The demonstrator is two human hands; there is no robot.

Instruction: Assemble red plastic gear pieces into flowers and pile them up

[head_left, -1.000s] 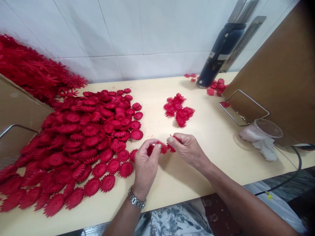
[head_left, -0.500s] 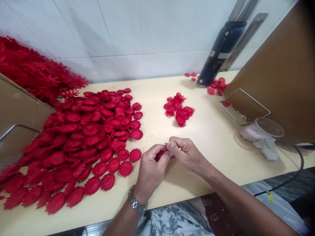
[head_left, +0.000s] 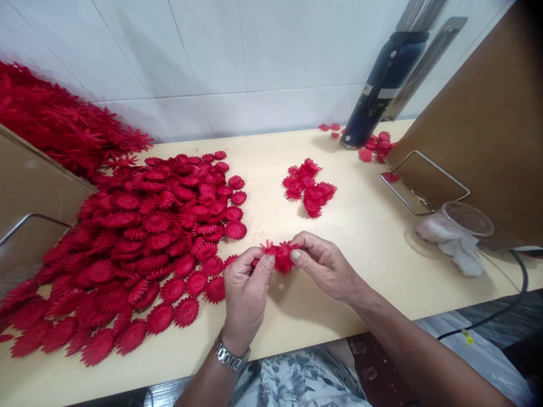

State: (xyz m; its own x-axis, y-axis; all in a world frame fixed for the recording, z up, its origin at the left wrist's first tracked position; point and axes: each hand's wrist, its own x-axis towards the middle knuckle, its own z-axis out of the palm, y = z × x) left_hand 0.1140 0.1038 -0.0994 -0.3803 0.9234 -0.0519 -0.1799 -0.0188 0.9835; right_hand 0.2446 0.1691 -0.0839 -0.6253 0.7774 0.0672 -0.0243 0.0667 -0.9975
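Clock is centred on the held pcs, w/ 12 o'c toward the tiled wall [head_left: 220, 62]. A few red petalled pcs [head_left: 282, 259] are held up btwn both hands, abv the near half of the pale table [head_left: 365, 198]. Their 9 o'c side is pinched btwn thumb & fingers of the L hand [head_left: 246, 291]; their 3 o'c edge is gripped likewise by the R hand [head_left: 328, 265]. Hands are kept slightly apart, bridged only by the pcs. Exact no. of pcs can't be told, as some are part-covered by the L fingers. A steel watch [head_left: 229, 353] is worn on the L wrist, approx 7 o'c.

At 9 o'c a big pile of red toothed discs [head_left: 156, 243] is spread, heaped mid-pile, w/ flatter ones scattered at its edges. Nr 12-1 o'c a small red cluster [head_left: 316, 195] is laid on bare tabletop. At 10 o'c a spiky red heap [head_left: 63, 118] is part-hidden by a brown panel [head_left: 38, 169]. At 1 o'c a dark blue bottle [head_left: 382, 85] is stood nr the wall, w/ red bits [head_left: 379, 147] strewn beside its base. At 2-3 o'c a clear cup [head_left: 470, 219] is seen, w/ crumpled white wrap [head_left: 462, 254] alongside. Patterned cloth [head_left: 305, 376] is seen at 6 o'c.
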